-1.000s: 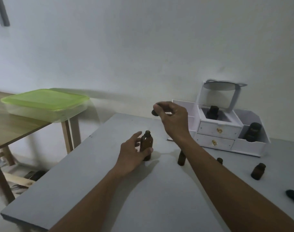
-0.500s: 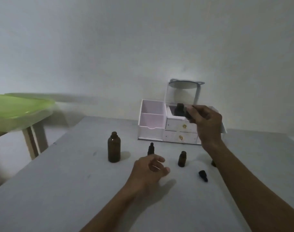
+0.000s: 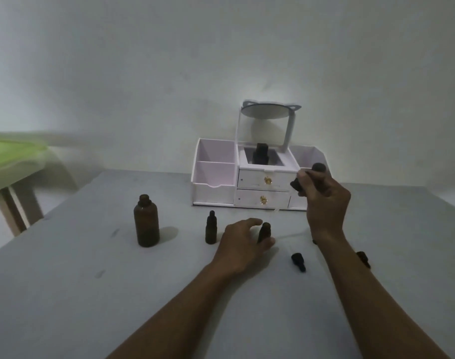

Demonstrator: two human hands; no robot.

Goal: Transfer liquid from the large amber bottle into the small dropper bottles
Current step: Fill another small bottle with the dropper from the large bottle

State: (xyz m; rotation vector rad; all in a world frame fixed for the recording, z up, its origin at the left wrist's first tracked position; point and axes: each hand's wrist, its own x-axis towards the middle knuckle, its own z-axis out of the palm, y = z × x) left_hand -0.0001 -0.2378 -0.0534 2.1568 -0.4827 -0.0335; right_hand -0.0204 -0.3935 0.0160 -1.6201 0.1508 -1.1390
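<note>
White drawer organiser (image 3: 257,187), grey table (image 3: 91,281)

Reading matt grey, smooth, faintly scuffed on table top (image 3: 65,294). Showing dark amber glass, slight sheen, on large bottle (image 3: 146,224), capped small bottle (image 3: 211,233), open small bottle (image 3: 265,228). Looking matt black, rubbery, on dropper cap (image 3: 297,184). Appearing smooth white plastic on organiser (image 3: 213,189), brassy metal on drawer knobs (image 3: 267,180). Showing translucent green plastic at left edge on lid (image 3: 8,151).

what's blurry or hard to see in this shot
Head view: dim, grey light throughout; the green plastic lid at the left edge is smeared by motion blur; the large round amber bottle is fairly sharp, with a soft shadow to its right on the grey table.
</note>
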